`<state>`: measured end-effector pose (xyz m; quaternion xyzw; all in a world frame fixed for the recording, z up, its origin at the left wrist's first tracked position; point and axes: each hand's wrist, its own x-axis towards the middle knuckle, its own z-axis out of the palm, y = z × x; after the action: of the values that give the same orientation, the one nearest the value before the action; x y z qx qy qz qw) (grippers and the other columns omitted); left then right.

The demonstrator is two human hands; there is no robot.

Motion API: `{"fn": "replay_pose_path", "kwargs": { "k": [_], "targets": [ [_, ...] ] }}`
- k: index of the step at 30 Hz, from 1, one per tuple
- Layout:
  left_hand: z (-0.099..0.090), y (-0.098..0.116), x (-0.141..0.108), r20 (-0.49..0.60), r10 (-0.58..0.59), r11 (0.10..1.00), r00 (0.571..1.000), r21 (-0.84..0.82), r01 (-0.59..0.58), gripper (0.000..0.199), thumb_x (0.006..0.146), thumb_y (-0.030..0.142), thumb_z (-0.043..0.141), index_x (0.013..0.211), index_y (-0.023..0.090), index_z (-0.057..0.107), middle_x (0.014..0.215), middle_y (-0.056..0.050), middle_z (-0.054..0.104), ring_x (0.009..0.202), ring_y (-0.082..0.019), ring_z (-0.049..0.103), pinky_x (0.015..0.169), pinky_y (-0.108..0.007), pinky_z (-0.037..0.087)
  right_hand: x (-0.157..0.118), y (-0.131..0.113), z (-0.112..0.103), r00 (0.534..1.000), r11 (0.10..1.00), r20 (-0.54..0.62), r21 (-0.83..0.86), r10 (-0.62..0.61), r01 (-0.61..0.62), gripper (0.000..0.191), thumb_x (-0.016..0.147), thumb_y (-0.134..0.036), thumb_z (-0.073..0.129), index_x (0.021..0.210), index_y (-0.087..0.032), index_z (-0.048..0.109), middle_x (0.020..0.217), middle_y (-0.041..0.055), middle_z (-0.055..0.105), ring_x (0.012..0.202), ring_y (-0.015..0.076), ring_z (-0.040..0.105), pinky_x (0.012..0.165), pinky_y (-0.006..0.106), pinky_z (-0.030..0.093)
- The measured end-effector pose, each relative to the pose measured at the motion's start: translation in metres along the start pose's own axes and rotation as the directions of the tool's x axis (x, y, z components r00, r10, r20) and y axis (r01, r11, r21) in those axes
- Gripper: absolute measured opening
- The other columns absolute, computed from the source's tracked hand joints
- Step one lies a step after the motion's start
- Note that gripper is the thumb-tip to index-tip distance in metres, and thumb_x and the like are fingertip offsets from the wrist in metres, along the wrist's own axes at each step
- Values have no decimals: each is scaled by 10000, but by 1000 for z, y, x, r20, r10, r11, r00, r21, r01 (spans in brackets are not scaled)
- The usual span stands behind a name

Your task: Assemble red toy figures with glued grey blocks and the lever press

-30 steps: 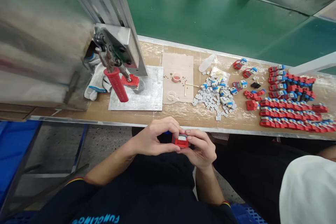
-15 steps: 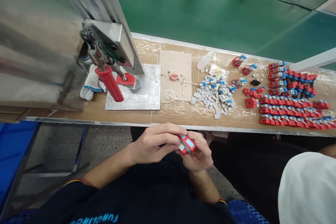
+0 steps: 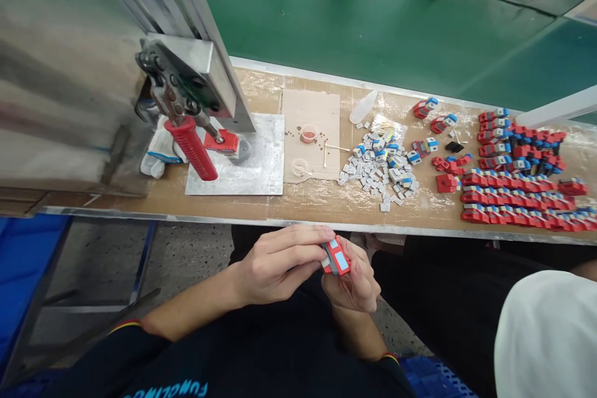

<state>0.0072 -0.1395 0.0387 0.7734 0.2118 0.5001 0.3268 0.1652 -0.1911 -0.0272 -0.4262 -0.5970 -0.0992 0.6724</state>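
A small red toy vehicle part (image 3: 341, 260) with pale blue windows and a grey band is held in front of my body, just off the bench's near edge. My right hand (image 3: 354, 280) is closed around its right side. From the left, my left hand (image 3: 284, 261) has its fingertips pressed on the part's left end and top, beside a small ribbed light-grey piece (image 3: 325, 261). The fingers hide much of the part's far side.
A toggle press with a red handle (image 3: 192, 149) stands left on a metal plate (image 3: 261, 174). Small grey pieces (image 3: 373, 168) lie heaped on the bench, with red vehicle parts (image 3: 513, 199) in rows at right. Cups and swabs rest on cardboard (image 3: 310, 99). A person in a white cap (image 3: 545, 336) sits at right.
The red part has turned slightly in my hands and moved a little right. My left fingers have shifted along its end, and its ribbed grey piece now shows more clearly.
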Motion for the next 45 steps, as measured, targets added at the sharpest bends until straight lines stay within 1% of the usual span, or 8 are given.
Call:
{"fn": "replay_pose_path", "kwargs": {
  "k": [7, 12, 16, 21, 29, 34, 38, 45],
  "targets": [
    [-5, 0, 8, 67, 94, 994, 993, 54, -97, 198, 993, 60, 648, 1165, 132, 715, 1132, -178, 844, 1105, -252, 826, 989, -358, 704, 0, 0, -3, 1000, 1000, 7, -14, 5, -5, 463, 917, -84, 785, 1322, -302, 730, 1115, 28, 857, 818, 255, 859, 623, 412, 779],
    [-5, -3, 8, 78, 55, 998, 995, 32, -58, 175, 1027, 82, 617, 1173, 148, 688, 1147, -166, 831, 1127, -239, 813, 1000, -356, 695, 6, 1, 4, 1000, 1000, -9, -26, -10, 10, 459, 932, -117, 790, 1361, -265, 723, 1080, 44, 862, 743, 238, 847, 584, 377, 764],
    [-4, -11, 8, 69, 21, 999, 997, 37, -23, 107, 1044, 118, 617, 1122, 152, 682, 1119, -157, 811, 1113, -225, 800, 1000, -331, 678, 9, 1, 5, 996, 996, 51, -47, 76, -74, 511, 938, -206, 820, 1427, -277, 686, 1028, 66, 863, 738, 259, 847, 554, 391, 741],
    [-8, -18, 11, 99, 34, 997, 995, 63, -40, 64, 1045, 173, 640, 1080, 191, 691, 1070, -119, 779, 1037, -219, 763, 956, -339, 659, 11, 0, -4, 965, 980, 189, 51, 180, -193, 567, 936, -258, 838, 1475, -246, 662, 1062, 99, 863, 840, 269, 863, 645, 374, 752],
    [-14, -15, 15, 181, 17, 1000, 983, 2, -17, 88, 1054, 140, 617, 1111, 189, 664, 1072, -119, 760, 1008, -199, 756, 932, -318, 648, 10, -4, -8, 932, 960, 256, 47, 257, -278, 601, 922, -338, 855, 1483, -248, 659, 1091, 105, 865, 851, 270, 867, 675, 361, 754],
    [-12, -20, 7, 161, -38, 999, 986, -29, 43, 108, 1053, 117, 596, 1100, 190, 660, 1071, -114, 752, 1007, -196, 741, 930, -317, 643, 10, -8, -7, 906, 945, 286, 9, 312, -328, 582, 932, -357, 845, 1476, -253, 667, 1035, 94, 862, 789, 246, 854, 653, 330, 744],
    [-12, -24, 4, 144, -104, 989, 984, -91, 118, 86, 1028, 115, 654, 1062, 190, 679, 1042, -93, 752, 969, -175, 742, 881, -281, 637, 10, -9, -10, 866, 914, 319, -2, 385, -406, 569, 929, -351, 850, 1462, -234, 689, 1096, 114, 857, 879, 257, 865, 763, 335, 754],
    [-14, -24, 7, 122, -107, 981, 987, -151, 125, 95, 1006, 99, 686, 1014, 193, 694, 1012, -82, 757, 940, -164, 744, 863, -275, 628, 12, -9, -15, 840, 895, 347, 4, 416, -445, 575, 910, -334, 873, 1452, -244, 706, 1126, 112, 859, 914, 249, 867, 819, 313, 744]
  ]
}}
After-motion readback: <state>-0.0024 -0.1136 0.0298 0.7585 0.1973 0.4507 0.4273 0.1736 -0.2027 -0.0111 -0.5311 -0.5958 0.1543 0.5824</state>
